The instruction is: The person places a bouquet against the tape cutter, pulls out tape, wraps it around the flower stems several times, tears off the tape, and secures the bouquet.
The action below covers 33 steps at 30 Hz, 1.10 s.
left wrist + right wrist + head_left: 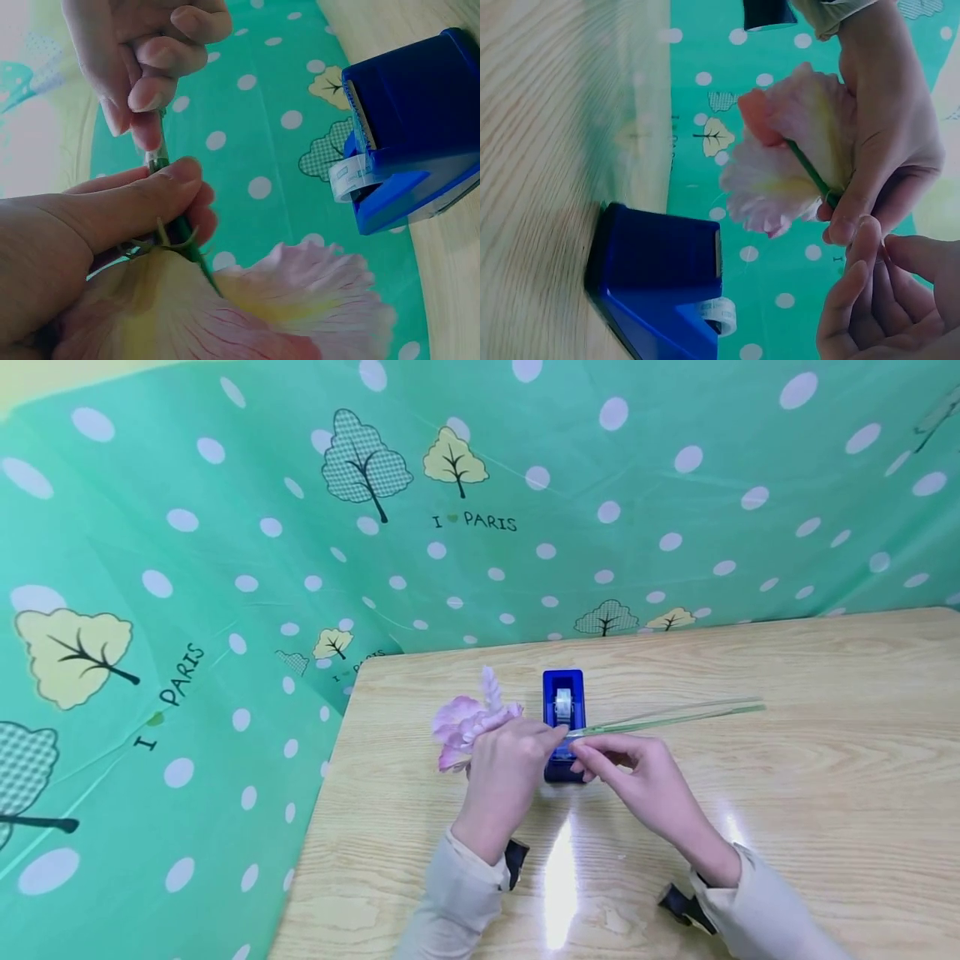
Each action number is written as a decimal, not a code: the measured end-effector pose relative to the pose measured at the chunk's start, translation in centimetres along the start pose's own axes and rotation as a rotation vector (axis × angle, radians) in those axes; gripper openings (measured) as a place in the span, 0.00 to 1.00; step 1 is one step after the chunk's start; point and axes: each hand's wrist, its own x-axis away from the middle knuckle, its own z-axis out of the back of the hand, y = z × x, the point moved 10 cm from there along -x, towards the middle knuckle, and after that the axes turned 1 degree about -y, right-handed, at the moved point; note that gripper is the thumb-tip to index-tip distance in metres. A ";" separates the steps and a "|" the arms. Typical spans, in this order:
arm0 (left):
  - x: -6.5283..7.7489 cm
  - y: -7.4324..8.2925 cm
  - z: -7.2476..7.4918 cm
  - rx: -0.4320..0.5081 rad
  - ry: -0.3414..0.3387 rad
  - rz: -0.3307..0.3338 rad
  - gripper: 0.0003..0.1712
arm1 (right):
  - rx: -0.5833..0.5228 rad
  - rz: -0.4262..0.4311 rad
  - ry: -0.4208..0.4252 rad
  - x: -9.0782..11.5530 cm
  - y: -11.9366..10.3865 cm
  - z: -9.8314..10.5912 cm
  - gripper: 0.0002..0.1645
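My left hand (506, 768) pinches the green stems of a bunch of pink-purple artificial flowers (467, 727) just below the blooms. Past its fingers, the long thin stems (690, 717) stretch to the right. My right hand (641, 770) has thumb and forefinger brought together on the stems, right beside the left fingertips. A small clear, shiny band, like tape (155, 158), shows on the stems between the two hands in the left wrist view. Just beyond the hands stands a blue tape dispenser (562, 678), partly covered by them, with a roll of clear tape (563, 703) in it.
The wood-grain table (825, 760) carries the dispenser. A green dotted cloth (570, 493) with printed trees hangs behind and to the left. Black wrist-camera mounts (678, 906) sit at both sleeves.
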 end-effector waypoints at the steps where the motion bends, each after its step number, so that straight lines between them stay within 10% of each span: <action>1: 0.0 0.1 0.0 -0.008 0.004 -0.008 0.11 | -0.027 -0.006 -0.006 0.0 0.0 0.0 0.11; 12: 0.0 -1.2 0.2 -0.007 0.021 0.029 0.13 | 0.073 0.045 -0.055 0.1 0.0 -0.5 0.16; 25: 0.1 -1.5 -0.2 0.041 -0.052 0.031 0.07 | 0.596 0.704 0.228 2.2 -7.0 0.5 0.19; 33: 0.0 0.0 -0.9 0.020 -0.105 -0.027 0.05 | 0.640 0.728 0.216 2.1 -6.5 0.0 0.18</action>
